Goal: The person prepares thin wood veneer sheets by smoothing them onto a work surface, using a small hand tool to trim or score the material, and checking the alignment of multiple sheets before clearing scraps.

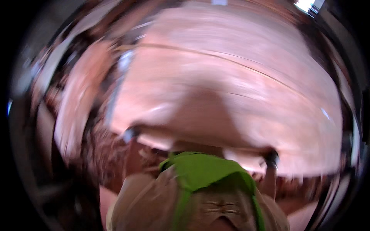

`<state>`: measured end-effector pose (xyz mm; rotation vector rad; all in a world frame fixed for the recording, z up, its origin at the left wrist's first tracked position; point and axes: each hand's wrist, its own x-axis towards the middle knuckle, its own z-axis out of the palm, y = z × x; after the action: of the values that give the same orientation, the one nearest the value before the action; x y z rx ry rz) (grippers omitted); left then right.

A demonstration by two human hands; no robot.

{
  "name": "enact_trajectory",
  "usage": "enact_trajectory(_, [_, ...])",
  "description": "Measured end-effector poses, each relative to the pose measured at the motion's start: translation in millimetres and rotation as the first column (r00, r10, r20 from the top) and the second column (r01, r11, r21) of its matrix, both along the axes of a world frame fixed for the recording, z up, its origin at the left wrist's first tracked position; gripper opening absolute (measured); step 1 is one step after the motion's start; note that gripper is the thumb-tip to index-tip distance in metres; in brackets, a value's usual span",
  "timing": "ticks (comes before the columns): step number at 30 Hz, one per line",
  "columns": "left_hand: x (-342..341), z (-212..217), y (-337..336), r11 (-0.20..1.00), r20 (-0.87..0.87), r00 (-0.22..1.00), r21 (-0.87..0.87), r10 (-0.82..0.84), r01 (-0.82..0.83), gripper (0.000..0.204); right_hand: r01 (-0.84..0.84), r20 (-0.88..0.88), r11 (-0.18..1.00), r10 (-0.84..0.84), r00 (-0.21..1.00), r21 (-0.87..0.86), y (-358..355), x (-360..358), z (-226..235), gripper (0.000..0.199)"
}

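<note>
A large pale pinkish-brown sheet (pixel 269 96), which looks like wood veneer or plywood, spreads out in front of me. My left hand (pixel 131 133) is at its near left corner, and my right hand (pixel 271 157) is at its near edge farther right. Both hands look dark, perhaps gloved. Motion blur smears their fingers, so their grip on the edge cannot be made out. A thin light-brown line (pixel 216 56), either a strip or a sheet edge, crosses the far part of the sheet. My shadow falls across its middle.
A long, pale wooden piece (pixel 79 100) lies to the left. Reddish-brown scraps (pixel 108 154) cover the ground by the sheet's near left corner. A green apron (pixel 204 169) hangs on my front. A bright light (pixel 306 5) shows at the far right.
</note>
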<state>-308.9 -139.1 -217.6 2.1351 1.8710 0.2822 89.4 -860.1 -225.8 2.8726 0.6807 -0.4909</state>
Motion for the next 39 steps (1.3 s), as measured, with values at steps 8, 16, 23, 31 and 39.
enact_trajectory(8, [24.6,46.0,-23.3,0.903,-0.396,0.915,0.36,-0.077,0.233,0.071,0.652,-0.398,-0.09,-0.851,0.343,0.753,31.6,-14.6,-8.3,0.032])
enact_trajectory(16, [8.5,8.6,-7.6,0.552,-0.197,0.658,0.401,-0.727,0.731,0.025,0.256,0.037,0.241,-0.791,0.611,0.936,61.8,-22.0,28.7,0.028])
enact_trajectory(23, [37.4,24.7,-3.5,0.671,-0.342,0.714,0.255,-0.611,0.696,0.021,0.767,-0.766,0.058,-0.037,0.642,0.639,214.6,-20.9,84.0,0.021])
enact_trajectory(31, [55.9,66.8,-8.8,0.583,-0.264,0.607,0.171,-0.749,0.794,0.031,0.619,-0.578,0.225,-0.225,0.785,0.753,185.9,12.1,-4.4,0.031])
enact_trajectory(39, [137.2,47.2,113.5,0.656,-0.083,0.751,0.431,-0.655,0.62,0.021,0.043,-0.206,0.503,0.274,0.939,0.863,438.3,-61.3,50.6,0.023])
